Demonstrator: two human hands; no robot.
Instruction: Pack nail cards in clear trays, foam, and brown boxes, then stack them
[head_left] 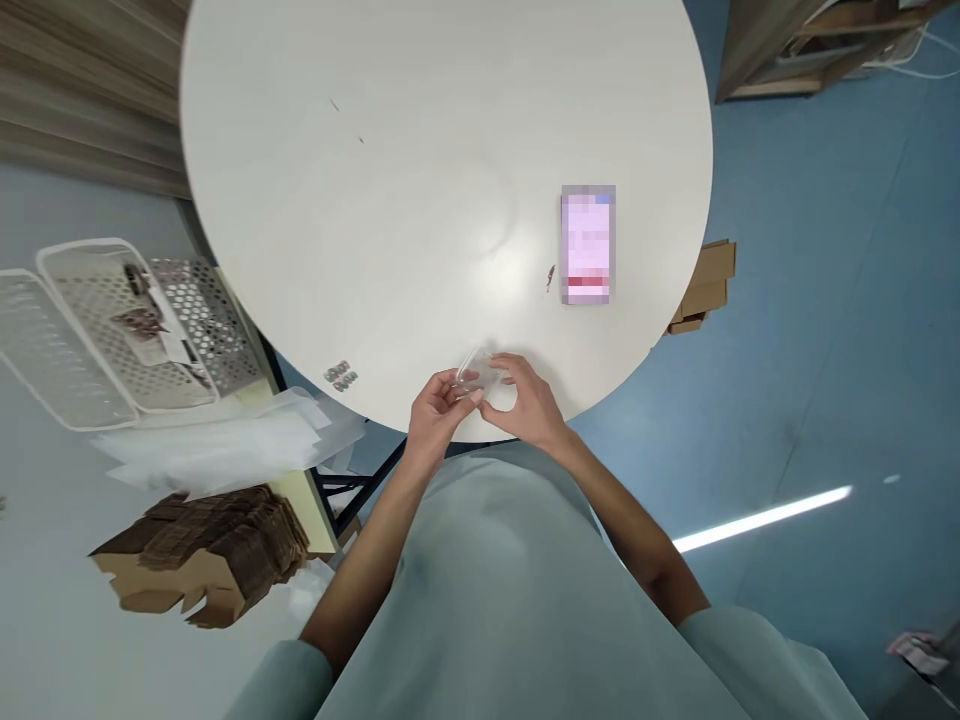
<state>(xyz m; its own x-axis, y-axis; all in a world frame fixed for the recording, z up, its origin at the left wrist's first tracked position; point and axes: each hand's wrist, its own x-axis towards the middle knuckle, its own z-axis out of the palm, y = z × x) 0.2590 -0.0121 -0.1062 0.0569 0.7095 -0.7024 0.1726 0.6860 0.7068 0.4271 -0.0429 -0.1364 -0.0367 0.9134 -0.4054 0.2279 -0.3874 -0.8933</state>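
Near the front edge of the round white table [420, 230], both hands are on a small clear plastic piece [480, 372], perhaps a bag or a case; its exact kind is hard to make out. My left hand [439, 408] pinches its left side between thumb and fingers. Curved around the right side, my right hand [531, 400] has its thumb and fingertips on the plastic. To the left of my hands lies a small cluster of shiny green and red pieces [341, 376] on the tabletop.
A phone [588, 245] with a blurred screen lies on the table's right part. Beside it is a small dark scrap [550, 278]. Left of the table are white baskets [127, 325], plastic sheets [225, 440] and stacked brown cardboard [210, 555]. More cardboard [705, 285] shows beyond the right edge.
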